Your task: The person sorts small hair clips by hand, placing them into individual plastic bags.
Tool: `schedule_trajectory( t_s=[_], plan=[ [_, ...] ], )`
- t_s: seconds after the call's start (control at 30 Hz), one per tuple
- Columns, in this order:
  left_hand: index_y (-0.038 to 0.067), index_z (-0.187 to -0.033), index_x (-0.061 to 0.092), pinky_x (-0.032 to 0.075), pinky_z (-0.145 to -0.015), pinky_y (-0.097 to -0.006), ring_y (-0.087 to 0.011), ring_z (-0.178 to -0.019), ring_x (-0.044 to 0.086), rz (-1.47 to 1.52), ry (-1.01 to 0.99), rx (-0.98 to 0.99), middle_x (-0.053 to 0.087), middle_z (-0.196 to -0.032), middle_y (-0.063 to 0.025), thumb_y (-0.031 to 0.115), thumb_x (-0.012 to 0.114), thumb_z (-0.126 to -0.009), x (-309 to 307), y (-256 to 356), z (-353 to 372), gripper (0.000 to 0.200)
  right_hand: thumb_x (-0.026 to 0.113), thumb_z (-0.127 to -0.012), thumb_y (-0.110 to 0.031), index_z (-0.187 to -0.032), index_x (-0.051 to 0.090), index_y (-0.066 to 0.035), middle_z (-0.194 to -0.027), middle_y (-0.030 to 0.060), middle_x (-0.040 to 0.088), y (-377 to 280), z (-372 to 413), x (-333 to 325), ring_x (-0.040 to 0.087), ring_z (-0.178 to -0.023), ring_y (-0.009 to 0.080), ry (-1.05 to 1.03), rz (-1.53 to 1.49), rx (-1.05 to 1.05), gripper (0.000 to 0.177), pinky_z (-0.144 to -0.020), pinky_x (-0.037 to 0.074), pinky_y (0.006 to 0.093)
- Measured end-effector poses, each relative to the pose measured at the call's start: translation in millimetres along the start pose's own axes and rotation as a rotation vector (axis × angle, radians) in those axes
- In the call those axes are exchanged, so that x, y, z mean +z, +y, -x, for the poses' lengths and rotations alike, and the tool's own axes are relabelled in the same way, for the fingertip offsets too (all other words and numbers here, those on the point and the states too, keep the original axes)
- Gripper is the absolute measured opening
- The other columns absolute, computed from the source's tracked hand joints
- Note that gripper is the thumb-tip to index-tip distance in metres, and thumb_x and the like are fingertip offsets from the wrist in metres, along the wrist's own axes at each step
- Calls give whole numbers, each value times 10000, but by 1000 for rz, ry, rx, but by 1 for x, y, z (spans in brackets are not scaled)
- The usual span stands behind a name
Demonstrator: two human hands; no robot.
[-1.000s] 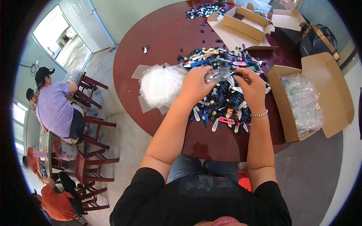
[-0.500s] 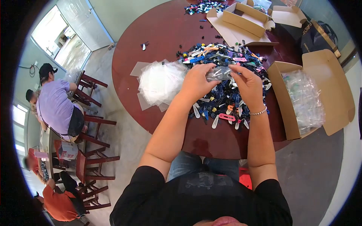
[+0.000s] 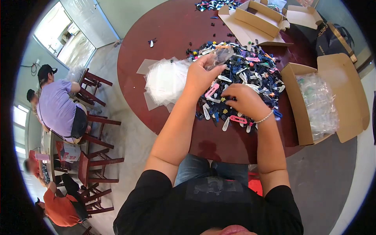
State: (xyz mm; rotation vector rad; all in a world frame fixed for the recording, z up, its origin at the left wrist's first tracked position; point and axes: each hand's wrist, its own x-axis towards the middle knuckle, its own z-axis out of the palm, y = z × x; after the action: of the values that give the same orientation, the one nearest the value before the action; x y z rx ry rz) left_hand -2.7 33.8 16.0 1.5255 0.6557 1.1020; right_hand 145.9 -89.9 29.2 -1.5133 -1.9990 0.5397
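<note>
A pile of hair clips (image 3: 250, 74) in black, white, blue, pink and orange covers the middle of the dark red table. Above its left side, my left hand (image 3: 201, 76) is closed on a small clear plastic bag (image 3: 222, 56), pinched between thumb and fingers. What the bag contains is hard to make out. My right hand (image 3: 246, 102) hovers low over the near part of the pile, fingers curved and apart, with nothing visible in them. A pink hair clip (image 3: 212, 91) lies just left of its fingertips. Left of the pile rests a stack of flat clear bags (image 3: 164, 84).
On the right, an open cardboard box (image 3: 293, 105) holds filled clear bags (image 3: 319, 105). Another cardboard box (image 3: 260, 21) and a dark bag (image 3: 333, 41) are at the back. Several people sit by another table on the left, among wooden stools (image 3: 98, 164).
My right hand has let go of the plastic bag and come down toward me over the clips. My left hand keeps the bag, now tilted up and slightly farther away.
</note>
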Motion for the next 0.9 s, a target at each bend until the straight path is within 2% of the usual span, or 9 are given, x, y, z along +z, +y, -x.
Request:
schedule_trajectory(
  t_s=[0.1, 0.23, 0.33, 0.4, 0.43, 0.47, 0.57, 0.8, 0.9],
  plan=[
    [-21, -1142, 638, 504, -786, -273, -127, -905, 627, -183, -63, -68, 686, -1018, -83, 199, 826, -732, -2, -9, -3, 502, 644, -776, -75, -906, 701, -81, -911, 87, 639, -2, -1, 15, 618, -952, 286, -11, 295, -63, 142, -793, 522, 405],
    [-32, -1161, 620, 513, -806, -281, -124, -931, 635, -425, -39, 32, 697, -1029, -97, 199, 821, -732, 2, 0, 4, 527, 644, -792, -88, -907, 692, -70, -907, 94, 645, 3, -4, 16, 628, -911, 294, 21, 315, -49, 126, -784, 520, 408],
    [-13, -1150, 626, 515, -793, -288, -146, -913, 651, -421, -41, 41, 705, -1005, -102, 198, 819, -720, 2, 5, 5, 516, 670, -787, -52, -929, 673, -36, -881, 113, 647, 8, -4, 7, 638, -787, 275, 131, 183, -11, 143, -714, 518, 358],
    [1, -1145, 629, 516, -786, -303, -183, -889, 662, -489, -17, 90, 706, -978, -105, 196, 817, -710, 2, 3, 4, 513, 678, -817, -60, -940, 666, -36, -856, 101, 650, 9, -4, 0, 628, -709, 221, 361, 48, 79, 126, -655, 506, 314],
    [16, -1141, 632, 517, -779, -318, -220, -864, 672, -558, 4, 137, 706, -951, -107, 195, 815, -701, 2, 2, 4, 509, 686, -846, -67, -943, 662, -25, -829, 50, 652, 8, -5, -6, 600, -706, 120, 446, 40, 92, 109, -634, 485, 257],
    [16, -1141, 632, 517, -779, -318, -220, -864, 672, -558, 6, 136, 706, -951, -107, 195, 815, -701, 2, -1, 4, 509, 686, -846, -67, -943, 662, -25, -829, 50, 652, 8, -5, -9, 600, -706, 120, 444, 40, 91, 109, -634, 485, 257],
    [39, -1133, 636, 511, -782, -353, -294, -865, 657, -681, 7, 288, 687, -941, -125, 207, 815, -686, 5, -6, 5, 511, 665, -892, -64, -943, 656, -10, -880, -10, 646, 8, -5, -14, 562, -740, 31, 815, -268, 156, 75, -646, 466, 197],
    [47, -1139, 638, 503, -812, -372, -288, -926, 636, -680, -78, 334, 665, -994, -131, 223, 824, -681, 10, -3, 9, 525, 653, -908, -77, -975, 663, 4, -909, 10, 665, 15, -8, -6, 567, -747, 40, 848, -155, 9, 106, -662, 463, 189],
    [38, -1144, 636, 512, -792, -342, -249, -890, 655, -638, -62, 287, 681, -981, -122, 212, 826, -685, 8, -5, 7, 526, 658, -897, -75, -971, 674, 4, -868, 11, 665, 14, -3, -13, 560, -735, 31, 808, -237, 140, 110, -643, 457, 188]
  ],
)
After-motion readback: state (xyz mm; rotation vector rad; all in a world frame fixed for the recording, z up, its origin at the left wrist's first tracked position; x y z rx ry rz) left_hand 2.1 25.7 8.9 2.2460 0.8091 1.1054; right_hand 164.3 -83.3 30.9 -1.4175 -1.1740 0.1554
